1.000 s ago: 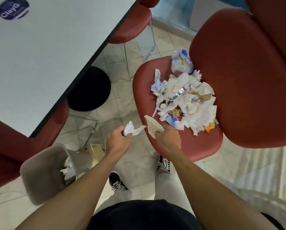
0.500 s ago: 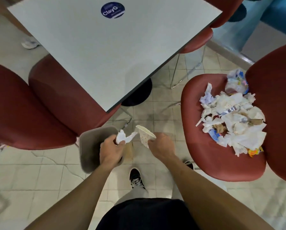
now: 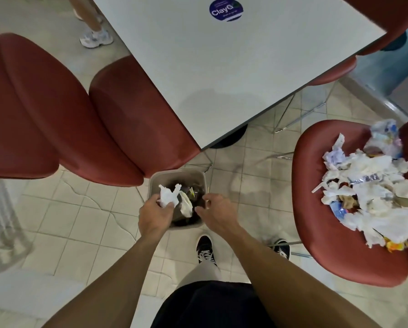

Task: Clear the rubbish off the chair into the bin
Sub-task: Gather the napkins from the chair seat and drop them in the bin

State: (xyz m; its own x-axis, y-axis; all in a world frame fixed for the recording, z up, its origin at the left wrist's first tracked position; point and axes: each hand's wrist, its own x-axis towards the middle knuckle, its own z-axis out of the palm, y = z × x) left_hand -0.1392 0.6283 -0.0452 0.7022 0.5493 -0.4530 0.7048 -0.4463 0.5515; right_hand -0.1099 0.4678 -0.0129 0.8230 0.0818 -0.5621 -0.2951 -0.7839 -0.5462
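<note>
Floor: pale square tiles [image 3: 96, 216], some cracked, running under all the furniture.
Worktop: a light grey worktop [image 3: 222, 74] fills the top centre, its corner pointing toward the bin; a round dark blue sticker [image 3: 226, 9] lies near its far edge.
Bin: a small beige bin [image 3: 155, 179] stands on the floor just off the worktop's corner, between the two hands, with dark contents and a pale paper cup [image 3: 186, 204] lying inside it.
Left hand: the left hand [image 3: 154, 215] is over the bin's near left rim, fingers curled round a crumpled white tissue [image 3: 167, 196] that sticks up above the opening.
Right hand: the right hand [image 3: 216, 214] hovers at the bin's near right rim, fingers loosely spread and holding nothing.
Chair: a red chair [image 3: 328, 233] at the right edge, well apart from the bin.
Rubbish: a heap of rubbish [image 3: 373, 192] covers the chair seat: crumpled white tissues, torn paper, a strip of foil, brown scraps, a blue wrapper and an orange bit at the near edge; a crushed printed packet [image 3: 384, 138] sits at the far end.
Other seats: red chairs [image 3: 56, 119] stand at the left, pushed up to the worktop.
Person: bare forearms, dark shorts, black shoes [image 3: 205, 248] with white laces.
Bystander: a white trainer [image 3: 95, 37] and lower leg show at the top left.
</note>
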